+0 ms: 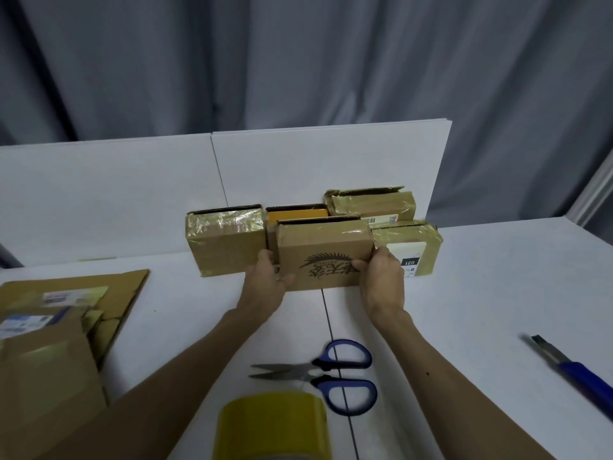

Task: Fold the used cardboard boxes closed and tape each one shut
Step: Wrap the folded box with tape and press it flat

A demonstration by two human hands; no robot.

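A flat brown cardboard box with a dark printed logo [323, 255] stands on its edge at the middle of the white table [497, 277]. My left hand [267, 282] grips its left end and my right hand [381, 277] grips its right end. Shiny tape runs across its upper part. Behind it stand taped boxes: one at the left [225, 240], an orange-topped one [297, 214] mostly hidden, one at the back right [373, 202], and one with a white label [414, 245]. A roll of yellowish tape [272, 426] sits at the near edge.
Blue-handled scissors [328, 373] lie open just beyond the tape roll. A blue utility knife [574, 373] lies at the right. Flattened cardboard and boxes [59, 327] pile up at the left. White upright panels [331, 167] back the table, with grey curtain behind.
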